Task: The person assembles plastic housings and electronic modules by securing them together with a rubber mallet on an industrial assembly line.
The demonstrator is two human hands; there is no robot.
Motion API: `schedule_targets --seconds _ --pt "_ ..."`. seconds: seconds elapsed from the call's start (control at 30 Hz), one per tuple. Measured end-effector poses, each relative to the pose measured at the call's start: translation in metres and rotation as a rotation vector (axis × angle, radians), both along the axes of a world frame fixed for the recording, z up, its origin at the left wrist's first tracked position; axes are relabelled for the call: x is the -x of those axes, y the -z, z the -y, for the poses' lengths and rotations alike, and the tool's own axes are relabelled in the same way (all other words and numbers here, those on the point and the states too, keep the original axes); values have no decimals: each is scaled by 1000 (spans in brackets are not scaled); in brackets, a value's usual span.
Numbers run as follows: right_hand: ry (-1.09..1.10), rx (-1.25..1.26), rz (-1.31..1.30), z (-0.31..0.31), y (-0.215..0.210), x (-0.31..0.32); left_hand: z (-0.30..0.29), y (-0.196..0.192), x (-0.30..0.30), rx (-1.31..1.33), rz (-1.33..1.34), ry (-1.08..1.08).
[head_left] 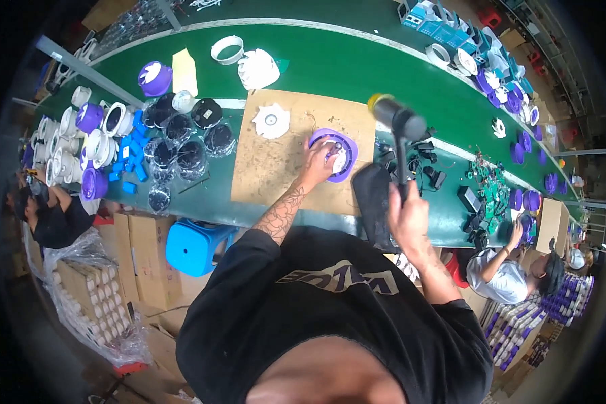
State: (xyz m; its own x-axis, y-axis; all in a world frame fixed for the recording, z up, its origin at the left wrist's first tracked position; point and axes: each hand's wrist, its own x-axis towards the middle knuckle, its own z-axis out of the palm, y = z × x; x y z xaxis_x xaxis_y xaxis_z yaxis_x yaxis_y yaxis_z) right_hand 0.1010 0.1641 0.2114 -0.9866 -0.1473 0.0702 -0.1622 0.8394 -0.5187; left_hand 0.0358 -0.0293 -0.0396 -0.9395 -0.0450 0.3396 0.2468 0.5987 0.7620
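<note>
My left hand [318, 159] presses down on a round purple housing with a white inner part [337, 153], which lies on a brown cardboard sheet [276, 168] on the green bench. My right hand [406, 212] grips the black handle of a rubber mallet [396, 120], whose black and yellow head is raised above and to the right of the housing. A white fan impeller [271, 121] lies on the cardboard to the left of the housing.
Black round parts in plastic bags [182, 141], blue small parts [131, 161] and white and purple housings [87, 135] crowd the bench at left. Black components [427, 168] and green circuit boards [491, 182] lie at right. A co-worker [512, 269] sits at right, another person [50, 215] at left. A blue stool [195, 246] and cartons [145, 259] stand below the bench.
</note>
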Motion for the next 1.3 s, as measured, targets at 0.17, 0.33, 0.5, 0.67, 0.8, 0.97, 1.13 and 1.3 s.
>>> schedule_targets --seconds 0.17,0.33,0.5,0.67,0.8,0.97,1.13,1.3 --pt "-46 -166 205 -9 52 -5 -4 7 1 -7 -76 -28" --pt "42 -70 -10 -5 -4 -8 -4 -5 3 11 -57 -53" --pt "-149 -210 223 -9 50 -7 -5 -3 4 48 -66 -17" --pt "62 10 47 3 -34 1 -1 -9 1 68 9 -15" --pt "-21 -13 36 1 -1 -15 -1 -5 -4 37 -62 -33" --pt "-128 -25 170 -48 84 -46 12 -4 -1 -399 41 -100" --pt "-414 -344 320 -43 144 -47 73 -17 -10 -757 152 -199" --pt "-640 -438 276 -11 230 -25 126 49 -57 -652 648 -492"
